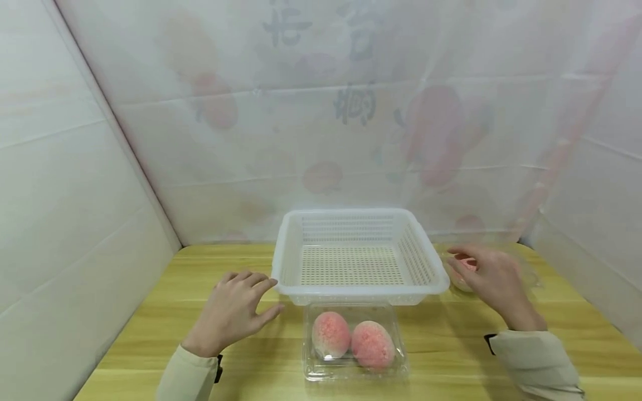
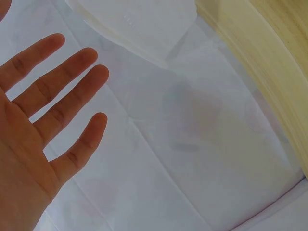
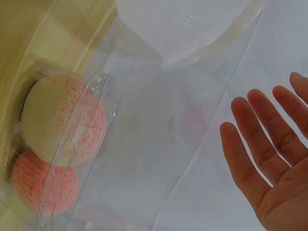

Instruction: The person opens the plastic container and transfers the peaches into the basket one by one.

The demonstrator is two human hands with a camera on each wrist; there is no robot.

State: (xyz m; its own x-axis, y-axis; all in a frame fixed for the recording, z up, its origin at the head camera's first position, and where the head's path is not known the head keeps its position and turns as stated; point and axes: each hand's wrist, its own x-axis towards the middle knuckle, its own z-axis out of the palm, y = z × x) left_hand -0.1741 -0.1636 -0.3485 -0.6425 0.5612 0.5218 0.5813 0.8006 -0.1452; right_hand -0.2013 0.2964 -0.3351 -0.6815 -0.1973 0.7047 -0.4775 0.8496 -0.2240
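My left hand [image 1: 236, 309] hovers left of a white plastic basket [image 1: 363, 291], fingers spread with nothing in them, its fingertips close to the basket's left front corner. Over on the right, my right hand [image 1: 494, 278] is above a clear plastic box [image 1: 533, 274] and partly hides it along with a pink peach [image 1: 458, 280] inside. The right wrist view shows this hand's loosely extended fingers [image 3: 260, 139] apart from a box holding a pale pink peach [image 3: 60, 120] and a pinker one [image 3: 44, 180]. Both palms hold nothing.
In front of the basket sits another clear plastic box [image 1: 313, 371] with two pink peaches [image 1: 331, 334] side by side. The wooden table [image 1: 271, 367] is bounded by white fabric walls [image 1: 281, 139] at the back and both sides.
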